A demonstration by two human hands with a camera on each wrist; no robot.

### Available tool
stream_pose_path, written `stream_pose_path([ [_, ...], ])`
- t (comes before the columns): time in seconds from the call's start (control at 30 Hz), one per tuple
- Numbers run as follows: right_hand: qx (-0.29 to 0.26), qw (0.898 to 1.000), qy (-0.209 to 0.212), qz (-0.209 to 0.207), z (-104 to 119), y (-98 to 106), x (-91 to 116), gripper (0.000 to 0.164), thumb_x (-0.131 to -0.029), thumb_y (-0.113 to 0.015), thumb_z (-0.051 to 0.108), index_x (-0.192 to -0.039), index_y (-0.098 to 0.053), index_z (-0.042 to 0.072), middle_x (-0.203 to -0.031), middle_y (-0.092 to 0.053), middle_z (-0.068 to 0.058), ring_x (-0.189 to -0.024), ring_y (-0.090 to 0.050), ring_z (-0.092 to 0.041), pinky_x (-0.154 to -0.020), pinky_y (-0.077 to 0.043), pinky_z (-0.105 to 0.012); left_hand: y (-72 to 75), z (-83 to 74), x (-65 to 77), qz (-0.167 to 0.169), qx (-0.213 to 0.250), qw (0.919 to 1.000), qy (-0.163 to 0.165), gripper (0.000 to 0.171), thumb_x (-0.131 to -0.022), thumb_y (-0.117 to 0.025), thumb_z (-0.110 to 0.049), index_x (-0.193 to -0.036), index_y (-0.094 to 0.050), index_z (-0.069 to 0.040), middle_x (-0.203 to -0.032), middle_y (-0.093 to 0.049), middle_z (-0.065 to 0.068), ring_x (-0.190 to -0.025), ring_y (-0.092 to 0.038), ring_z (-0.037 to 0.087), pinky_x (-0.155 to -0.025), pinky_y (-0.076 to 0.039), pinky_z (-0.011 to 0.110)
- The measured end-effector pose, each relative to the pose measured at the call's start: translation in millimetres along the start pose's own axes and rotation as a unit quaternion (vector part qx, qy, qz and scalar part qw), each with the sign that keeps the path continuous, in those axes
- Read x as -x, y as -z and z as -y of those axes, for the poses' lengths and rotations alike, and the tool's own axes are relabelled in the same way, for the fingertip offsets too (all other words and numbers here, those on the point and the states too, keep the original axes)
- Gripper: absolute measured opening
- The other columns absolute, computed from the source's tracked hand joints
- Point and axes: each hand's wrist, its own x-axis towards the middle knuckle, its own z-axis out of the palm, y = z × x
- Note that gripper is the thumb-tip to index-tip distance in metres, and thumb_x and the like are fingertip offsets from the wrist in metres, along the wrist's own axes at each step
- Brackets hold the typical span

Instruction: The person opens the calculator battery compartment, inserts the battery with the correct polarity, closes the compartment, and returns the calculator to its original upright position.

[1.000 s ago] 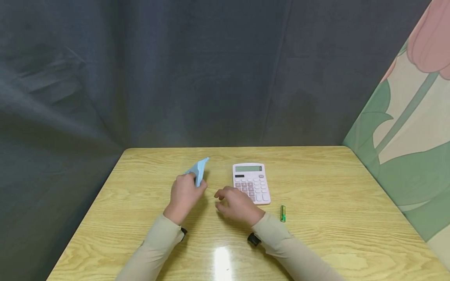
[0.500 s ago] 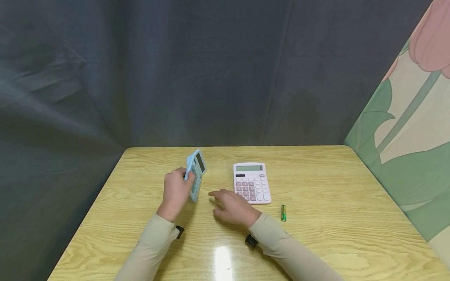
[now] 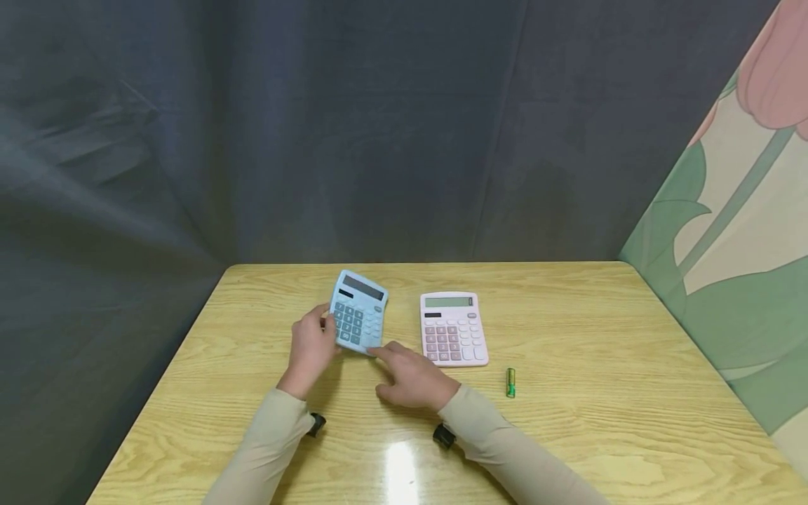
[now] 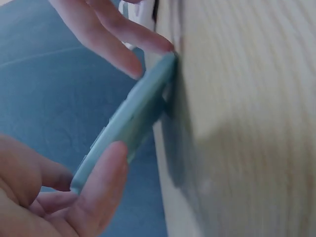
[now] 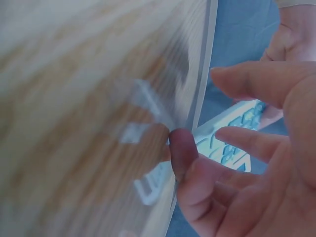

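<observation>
A light blue calculator (image 3: 360, 313) is tilted, keys and display facing up toward the head camera. My left hand (image 3: 311, 349) pinches its left edge between thumb and fingers; in the left wrist view, the thumb (image 4: 101, 190) lies along the underside. The opposite edge of the calculator (image 4: 133, 108) slopes down close to the wood. At its lower right corner, my right hand (image 3: 413, 375) reaches in with loosely extended fingers, index fingertip right at the corner. In the right wrist view, the right hand's fingers (image 5: 254, 143) overlap the keys and nothing is gripped.
A pink calculator (image 3: 453, 330) lies flat just right of the blue one, its display showing a 0. A green battery (image 3: 510, 383) lies to the right of that. Dark curtain (image 3: 391, 140) hangs behind the wooden table (image 3: 600, 351); a floral cloth (image 3: 745, 280) hangs at right.
The left hand has turned the blue calculator from edge-on to face up and drawn slightly left. The right index finger has straightened and come to the calculator's lower corner.
</observation>
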Motion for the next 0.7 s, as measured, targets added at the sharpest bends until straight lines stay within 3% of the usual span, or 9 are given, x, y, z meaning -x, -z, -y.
stream_pose_path([
  [0.1,0.009,1.0,-0.006,-0.001,1,1,1,0.064,-0.086,-0.072,0.026,-0.145,-0.052,0.011,-0.133,-0.058,-0.011,-0.116,-0.06,-0.025,-0.098,-0.053,-0.039,1.5,7.4,-1.4,0.011,-0.01,0.9998,0.011,0.039,-0.104,-0.046,-0.01,-0.139,-0.052,0.007,-0.099,-0.066,0.025,-0.057,-0.067,0.028,-0.049,-0.057,0.03],
  [0.2,0.017,1.0,-0.012,0.002,2,2,2,0.062,-0.086,-0.072,0.027,-0.144,-0.054,0.012,-0.134,-0.057,-0.01,-0.118,-0.06,-0.025,-0.099,-0.053,-0.04,2.9,14.3,-2.7,0.01,-0.043,0.999,0.005,0.037,-0.103,-0.047,-0.007,-0.135,-0.056,0.009,-0.098,-0.068,0.024,-0.061,-0.062,0.023,-0.051,-0.052,0.029],
  [0.3,0.019,1.0,-0.015,0.003,3,2,3,0.06,-0.087,-0.071,0.027,-0.143,-0.055,0.013,-0.136,-0.056,-0.01,-0.121,-0.059,-0.025,-0.101,-0.052,-0.041,3.5,21.1,-4.5,0.013,-0.077,0.9969,0.009,0.037,-0.101,-0.05,-0.008,-0.132,-0.058,0.011,-0.1,-0.068,0.024,-0.076,-0.061,0.025,-0.062,-0.052,0.034],
  [0.5,0.014,1.0,-0.011,-0.004,3,4,4,0.057,-0.087,-0.072,0.025,-0.141,-0.057,0.012,-0.138,-0.056,-0.01,-0.122,-0.059,-0.027,-0.1,-0.052,-0.043,4.2,29.6,-6.7,0.044,-0.132,0.9896,0.035,0.048,-0.1,-0.052,-0.021,-0.135,-0.055,0.011,-0.121,-0.064,0.029,-0.112,-0.061,0.039,-0.094,-0.051,0.052],
  [0.7,0.017,1.0,-0.003,-0.008,2,4,6,0.056,-0.086,-0.071,0.023,-0.139,-0.058,0.011,-0.139,-0.056,-0.01,-0.125,-0.058,-0.027,-0.102,-0.051,-0.042,2.5,34.4,-6.9,0.065,-0.153,0.985,0.045,0.051,-0.1,-0.05,-0.026,-0.136,-0.054,0.01,-0.136,-0.056,0.029,-0.129,-0.05,0.044,-0.106,-0.043,0.055],
])
